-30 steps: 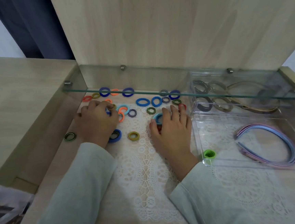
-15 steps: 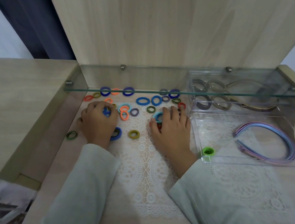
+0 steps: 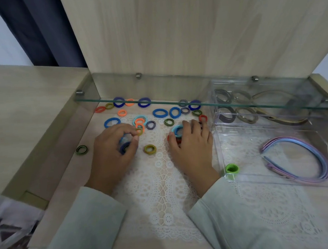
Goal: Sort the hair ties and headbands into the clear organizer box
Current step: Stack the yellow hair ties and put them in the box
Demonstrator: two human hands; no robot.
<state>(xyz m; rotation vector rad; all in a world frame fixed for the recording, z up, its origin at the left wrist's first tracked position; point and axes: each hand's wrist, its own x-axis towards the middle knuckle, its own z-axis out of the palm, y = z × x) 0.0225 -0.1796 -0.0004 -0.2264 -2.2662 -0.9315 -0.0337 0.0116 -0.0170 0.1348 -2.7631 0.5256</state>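
Our left hand (image 3: 111, 148) curls around blue hair ties (image 3: 124, 144); our right hand (image 3: 190, 142) lies flat, fingers narrowly spread, touching a light-blue tie (image 3: 177, 130). The clear organizer box (image 3: 219, 149) sits at three o'clock, holding headbands (image 3: 308, 151).

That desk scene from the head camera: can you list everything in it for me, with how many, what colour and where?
loose hair ties: some two dozen, blue, orange, olive, red and dark striped, scattered on the lace mat left of the box
lace mat: one, white, on the desk under the hands
clear organizer box: one, transparent, at the right
green hair tie: one, in the box's near left corner
headbands: a few, pastel pink and blue, stacked in the box's large compartment
glass shelf: one, clear, across the back
curtain: dark, far left
left hand: gathering blue ties
right hand: resting on a light blue tie and a red one
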